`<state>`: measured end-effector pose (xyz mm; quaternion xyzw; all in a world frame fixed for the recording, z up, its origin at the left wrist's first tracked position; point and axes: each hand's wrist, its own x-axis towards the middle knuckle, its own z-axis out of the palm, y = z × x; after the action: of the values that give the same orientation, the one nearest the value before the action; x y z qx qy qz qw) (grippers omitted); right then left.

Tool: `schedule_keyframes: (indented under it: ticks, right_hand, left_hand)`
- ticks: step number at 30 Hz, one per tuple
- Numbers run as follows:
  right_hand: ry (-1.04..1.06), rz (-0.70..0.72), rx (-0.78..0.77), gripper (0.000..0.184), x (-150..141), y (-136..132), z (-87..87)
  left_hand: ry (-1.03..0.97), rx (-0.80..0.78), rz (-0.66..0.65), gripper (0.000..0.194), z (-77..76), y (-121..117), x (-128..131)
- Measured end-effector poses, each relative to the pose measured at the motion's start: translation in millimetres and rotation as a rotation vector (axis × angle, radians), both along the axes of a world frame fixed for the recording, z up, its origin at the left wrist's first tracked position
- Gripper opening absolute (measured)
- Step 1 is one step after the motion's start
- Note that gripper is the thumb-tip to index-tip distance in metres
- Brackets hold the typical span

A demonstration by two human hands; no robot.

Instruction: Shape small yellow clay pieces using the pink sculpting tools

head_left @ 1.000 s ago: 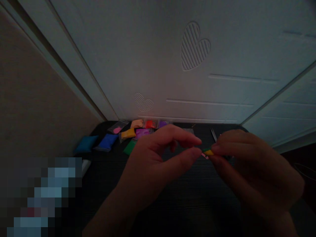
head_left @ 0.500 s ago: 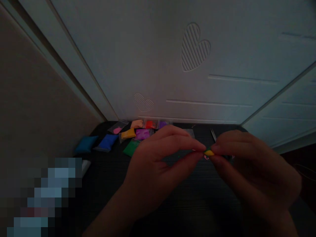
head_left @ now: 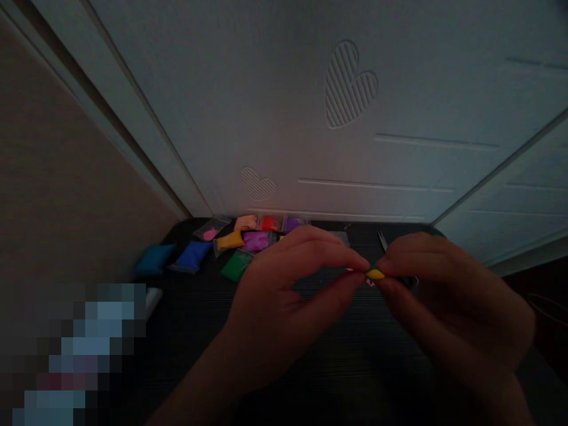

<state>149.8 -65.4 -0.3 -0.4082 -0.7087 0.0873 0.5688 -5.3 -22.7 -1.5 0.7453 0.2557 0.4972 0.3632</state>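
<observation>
Between the fingertips of both hands is a small piece of yellow and green modelling clay point(head_left: 376, 274). My left hand point(head_left: 288, 296) pinches its left end with thumb and fingers. From the other side, my right hand point(head_left: 448, 290) pinches the right end. The piece is held above the dark table, and the fingers cover most of its ends. Small pink bits point(head_left: 370, 283) show just below and behind the fingertips, too small to make out. A pointed metal tool point(head_left: 382, 239), perhaps scissors or tweezers, lies behind my right hand, which partly hides it.
Clay packets lie along the back of the dark table point(head_left: 186, 331): teal point(head_left: 154, 259), blue point(head_left: 193, 256), green point(head_left: 236, 266), orange-yellow point(head_left: 229, 239), purple point(head_left: 257, 240) and others. A white panel point(head_left: 284, 118) with embossed hearts rises behind. A blurred-out object point(head_left: 93, 337) stands at lower left.
Both hands keep their pinch on the clay almost unchanged. My right hand has shifted very slightly left, and a little more of the yellow shows.
</observation>
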Motion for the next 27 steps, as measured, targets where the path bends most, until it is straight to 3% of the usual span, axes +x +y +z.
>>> schedule_keyframes:
  ticks: [14,27]
  right_hand:
    - [0.053,0.012,-0.009,0.027,-1.7,-2.0,1.0]
    - [0.015,0.003,-0.032,0.026,0.1,-1.8,2.0]
  left_hand:
    - [0.006,-0.007,-0.01,0.016,0.5,-0.2,-1.2]
    - [0.095,0.086,-0.002,0.016,5.2,1.1,-4.4]
